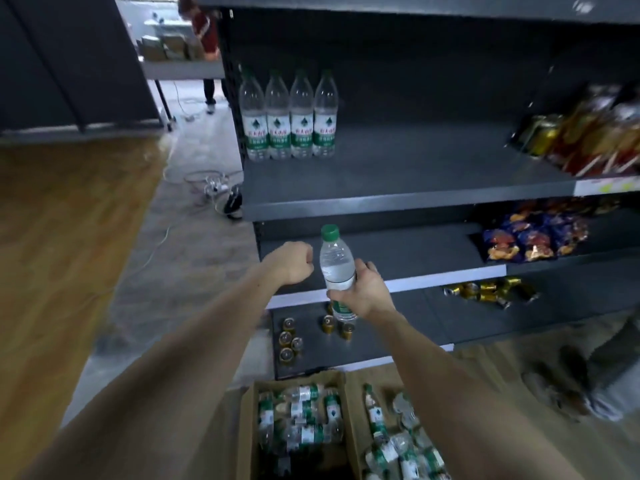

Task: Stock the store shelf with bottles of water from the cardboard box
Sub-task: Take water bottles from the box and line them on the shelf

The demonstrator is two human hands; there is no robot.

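The right hand (360, 292) grips a bottle (337, 271) round its middle, upright, green cap at 12 o'clock, in front of the lower shelves. The left hand (291, 263) is at 9 o'clock of the bottle, just beside it, fingers curled and holding nothing that I can see. The box (332, 379) lies open on the floor at 6 o'clock, full of bottles lying on their sides. Four stocked bottles (289, 117) stand in a row at 12 o'clock, at the left end of the shelf (398, 202), with bare shelf to their right.

Risks, as I judge them: the held bottle must rise past the shelf's front lip, and a low lift would knock it there. Set down too close to the row, it could topple the end bottle. The grip sits on smooth plastic, so a loose hold might let it slip onto the cans (291, 341) below.

The right-hand snacks (588, 133) are blurred; labels are unreadable. The left palm is turned away. The box's near edge is cut off.
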